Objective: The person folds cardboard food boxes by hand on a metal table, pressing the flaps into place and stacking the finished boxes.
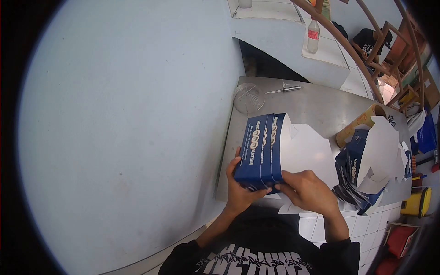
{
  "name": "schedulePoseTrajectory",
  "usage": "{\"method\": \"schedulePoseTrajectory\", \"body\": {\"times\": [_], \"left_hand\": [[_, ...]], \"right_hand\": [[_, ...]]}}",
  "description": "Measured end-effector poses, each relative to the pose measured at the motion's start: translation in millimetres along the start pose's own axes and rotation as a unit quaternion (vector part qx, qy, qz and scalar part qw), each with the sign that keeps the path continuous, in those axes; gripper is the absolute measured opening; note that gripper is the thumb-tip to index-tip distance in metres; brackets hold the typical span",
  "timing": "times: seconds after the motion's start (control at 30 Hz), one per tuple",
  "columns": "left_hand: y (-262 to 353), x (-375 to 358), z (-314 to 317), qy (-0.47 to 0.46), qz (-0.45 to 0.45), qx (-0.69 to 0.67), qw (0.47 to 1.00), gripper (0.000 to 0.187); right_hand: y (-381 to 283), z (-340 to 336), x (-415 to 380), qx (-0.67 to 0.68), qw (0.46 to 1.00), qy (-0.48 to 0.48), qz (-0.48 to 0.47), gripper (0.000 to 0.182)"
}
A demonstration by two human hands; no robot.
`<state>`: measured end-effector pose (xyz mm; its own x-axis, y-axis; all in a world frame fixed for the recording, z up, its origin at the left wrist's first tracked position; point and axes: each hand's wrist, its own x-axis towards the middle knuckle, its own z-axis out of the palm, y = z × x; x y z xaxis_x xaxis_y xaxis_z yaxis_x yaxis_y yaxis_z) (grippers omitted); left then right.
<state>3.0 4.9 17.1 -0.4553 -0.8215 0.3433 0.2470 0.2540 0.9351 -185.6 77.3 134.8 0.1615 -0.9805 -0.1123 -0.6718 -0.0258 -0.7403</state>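
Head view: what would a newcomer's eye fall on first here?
Probably the stack of blue printed boxes, held near the middle by the left hand and the right hand. Next, the untidier pile of blue-and-white cartons at the table's right, beside a yellowish roll. Then the round wire strainer lying at the far left, by the wall.

Nested cardboard boxes in our hands (260, 151): navy blue, white and cream lettering, white inside
Steel-topped table (307, 101): grey
Plastic bottle with a label (313, 36): clear, red label
Smooth wall beside us (123, 114): pale blue
Our short-sleeved cotton shirt (261, 247): black, white lettering
Curved metal railing (353, 50): brown
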Motion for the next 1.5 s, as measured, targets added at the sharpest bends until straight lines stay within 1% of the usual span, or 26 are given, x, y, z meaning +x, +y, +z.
{"method": "schedulePoseTrajectory", "body": {"times": [0.03,0.13,0.17,0.23,0.27,0.4,0.47,0.5,0.57,0.67,0.77,0.87,0.93,1.0,1.07,1.13,1.17,1.2,1.27,1.3,1.33,1.37,1.4,1.43,1.47,1.5], "left_hand": [[0.2,-5.0,-3.2,-0.013,0.017,0.003,1.0,0.105],[1.3,-23.9,-8.9,-0.067,0.076,-0.011,0.995,0.102],[1.6,-32.2,-10.5,-0.086,0.094,-0.02,0.992,0.1],[-8.7,-52.5,-17.1,-0.102,0.098,0.023,0.99,0.097],[-19.6,-65.0,-21.0,-0.112,0.098,0.042,0.988,0.097],[-12.9,-65.7,-14.4,-0.12,0.1,0.005,0.988,0.094],[-3.1,-58.6,-11.5,-0.122,0.104,0.015,0.987,0.093],[2.8,-53.0,-9.8,-0.125,0.108,0.04,0.986,0.093],[2.4,-50.6,-9.7,-0.125,0.103,0.041,0.986,0.092],[-5.2,-55.6,-11.6,-0.124,0.079,-0.015,0.989,0.09],[-5.3,-56.0,-11.0,-0.129,0.066,-0.028,0.989,0.091],[-8.2,-57.8,-13.8,-0.131,0.055,-0.031,0.989,0.09],[-11.9,-63.8,-14.8,-0.13,0.043,-0.044,0.99,0.089],[-14.3,-68.1,-18.8,-0.137,0.035,-0.014,0.99,0.089],[-14.1,-70.7,-18.2,-0.138,0.024,-0.018,0.99,0.087],[-12.4,-72.3,-14.5,-0.135,0.01,-0.055,0.989,0.085],[-13.6,-77.9,-16.3,-0.098,-0.099,-0.128,0.982,0.084],[-16.4,-85.6,-20.2,-0.061,-0.206,-0.2,0.956,0.083],[2.6,-75.7,-27.4,-0.067,-0.306,-0.241,0.919,0.081],[12.2,-70.6,-31.0,-0.065,-0.355,-0.26,0.896,0.079],[13.5,-79.5,-39.6,-0.086,-0.364,-0.204,0.905,0.079],[18.9,-85.5,-43.0,-0.067,-0.406,-0.33,0.85,0.08],[34.3,-79.7,-40.7,-0.038,-0.448,-0.442,0.776,0.081],[36.8,-78.8,-40.5,-0.066,-0.446,-0.408,0.794,0.082],[38.5,-80.2,-42.7,-0.094,-0.44,-0.372,0.812,0.083],[39.0,-81.3,-45.9,-0.121,-0.431,-0.336,0.828,0.084]], "right_hand": [[1.3,-0.1,-1.9,0.005,1.0,-0.023,0.006,0.025],[1.1,1.0,-14.4,0.143,0.983,-0.113,-0.024,0.042],[4.4,4.9,-18.8,0.16,0.979,-0.126,-0.007,0.047],[9.2,13.1,-26.0,0.198,0.968,-0.154,0.029,0.055],[1.1,15.1,-27.4,0.274,0.956,-0.105,0.012,0.054],[-4.6,23.2,-29.0,0.242,0.959,-0.124,0.08,0.046],[-11.7,20.4,-30.9,0.223,0.961,-0.125,0.109,0.042],[-12.9,20.0,-30.9,0.228,0.96,-0.117,0.11,0.042],[-13.7,19.4,-30.8,0.237,0.96,-0.098,0.113,0.04],[-7.9,19.1,-30.9,0.254,0.955,-0.103,0.113,0.04],[-4.9,20.6,-33.8,0.265,0.955,-0.089,0.104,0.041],[-10.1,19.8,-37.0,0.243,0.957,-0.089,0.135,0.041],[-20.1,15.7,-39.4,0.252,0.951,-0.084,0.158,0.04],[-25.7,17.4,-41.3,0.256,0.947,-0.079,0.179,0.039],[-28.3,21.6,-45.1,0.253,0.944,-0.07,0.199,0.039],[-26.8,22.2,-45.2,0.265,0.942,-0.078,0.191,0.042],[-25.1,22.6,-45.6,0.271,0.94,-0.082,0.188,0.044],[-19.2,25.2,-48.1,0.323,0.935,-0.053,0.138,0.048],[0.2,35.2,-54.8,0.419,0.908,0.006,0.035,0.057],[9.2,37.9,-52.4,0.481,0.873,0.04,0.072,0.062],[18.5,38.5,-47.5,0.541,0.83,0.075,0.107,0.066],[23.7,35.9,-43.5,0.598,0.781,0.111,0.141,0.071],[24.9,28.7,-38.1,0.621,0.758,0.126,0.157,0.072],[25.1,21.8,-32.5,0.643,0.733,0.142,0.171,0.073],[25.4,19.2,-28.8,0.65,0.721,0.162,0.176,0.066],[27.1,17.4,-28.6,0.636,0.732,0.157,0.189,0.061]]}}
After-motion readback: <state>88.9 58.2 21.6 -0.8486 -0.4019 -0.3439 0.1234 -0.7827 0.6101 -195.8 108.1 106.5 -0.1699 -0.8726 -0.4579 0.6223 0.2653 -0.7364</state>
